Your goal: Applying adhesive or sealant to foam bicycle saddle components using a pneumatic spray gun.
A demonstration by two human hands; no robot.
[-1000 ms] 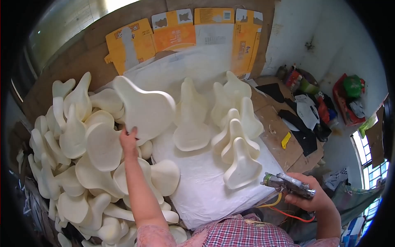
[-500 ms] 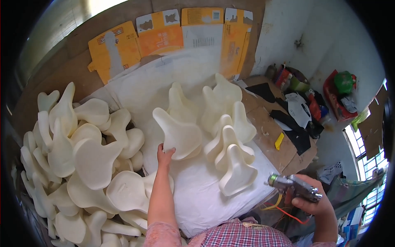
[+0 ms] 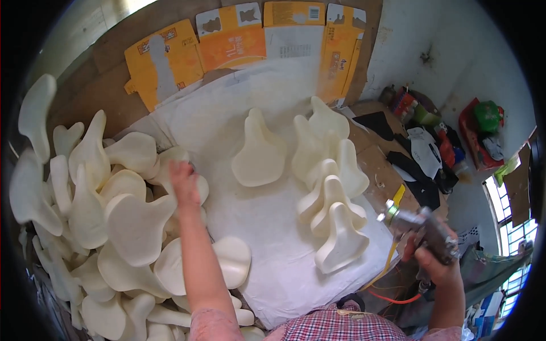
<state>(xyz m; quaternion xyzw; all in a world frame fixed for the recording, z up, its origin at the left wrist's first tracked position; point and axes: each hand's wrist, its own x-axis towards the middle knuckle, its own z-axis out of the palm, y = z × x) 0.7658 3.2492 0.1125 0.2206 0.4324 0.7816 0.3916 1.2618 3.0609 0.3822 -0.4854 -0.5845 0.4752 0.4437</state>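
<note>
In my right hand (image 3: 435,258) is a metal spray gun (image 3: 424,230), held over the right edge of the white-covered table (image 3: 273,238), slightly blurred. My left hand (image 3: 185,183) is empty above the pile's edge, fingers stretched out and a little smeared. Cream saddle-shaped foam pads (image 3: 139,227) are heaped at the left. Two blurred pads show at the far left: one pad (image 3: 37,116) high up, another pad (image 3: 33,196) below it. On the white cover, a pair of overlapping pads (image 3: 259,156) stands in the middle, and a row of nested pads (image 3: 341,244) stands to its right.
Flattened yellow cartons (image 3: 233,42) line the cardboard backing behind the table. Black fabric scraps (image 3: 412,176) lie on brown cardboard at the right, near a red box (image 3: 478,139) with bags. An orange hose (image 3: 395,298) hangs below the spray gun.
My left hand has let go of the foam pad it gripped on the white cover and swung left. That pad is gone from there; blurred pads now show at the far left.
</note>
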